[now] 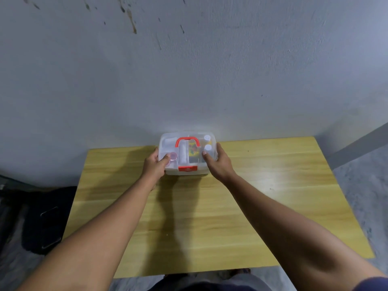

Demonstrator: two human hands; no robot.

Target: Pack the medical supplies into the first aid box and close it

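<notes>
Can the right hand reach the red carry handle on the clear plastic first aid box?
Probably yes: the right hand grips the clear plastic first aid box at its side, and the red carry handle lies uncovered on the lid nearby.

Wooden table [262,206], light yellow grain, set against a grey-white wall [189,70] with dark streak marks near the top. Speckled grey floor [361,185] at right. Dark bag [42,223] on the floor at left.

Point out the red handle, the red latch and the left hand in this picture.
red handle [187,139], head view, on the top bar of its arch.
red latch [188,168], head view, on its front face.
left hand [155,163], head view, on the back of the hand.
</notes>
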